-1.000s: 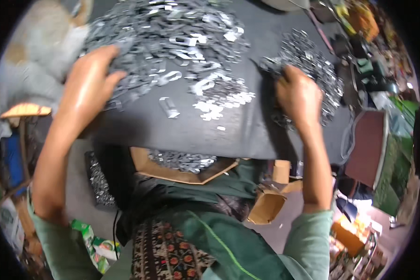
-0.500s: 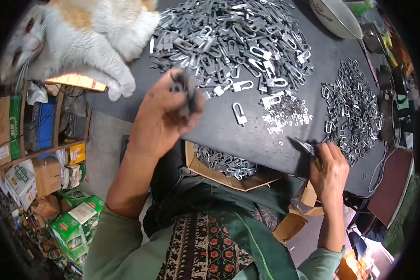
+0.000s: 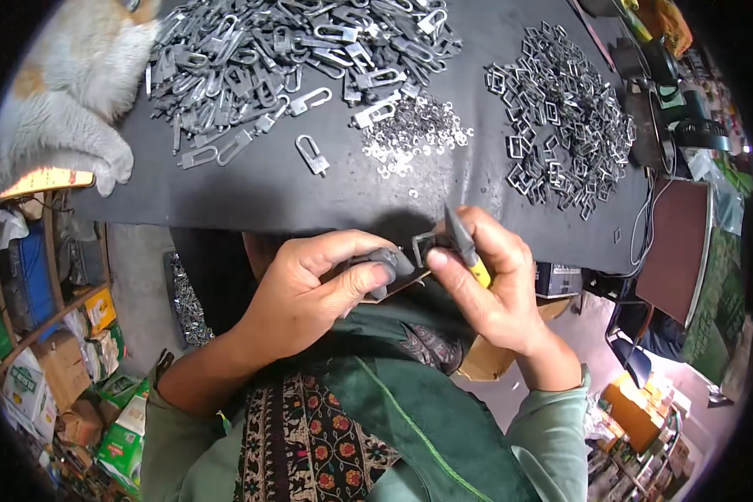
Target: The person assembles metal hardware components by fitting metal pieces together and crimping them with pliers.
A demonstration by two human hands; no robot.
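1. We see both hands held together just below the near edge of the desk, over the lap.
2. Left hand: fingers clenched around a grey metal clasp, thumb pressed on top of it.
3. Right hand: fingers grasping a small square link at the tips; a tool with a grey tip and yellow handle lies gripped across the same palm.
4. Clasp and link meet between the two thumbs; we cannot tell whether they are joined.
5. On the desk, far left to centre: a large pile of clasps. One clasp lies alone, nearer us.
6. Just right of that pile: a small heap of rings.
7. Well to the right: a heap of square links.
8. A cat lies at the left corner of the desk, paw near the edge.
9. A cardboard box shows under the right wrist.
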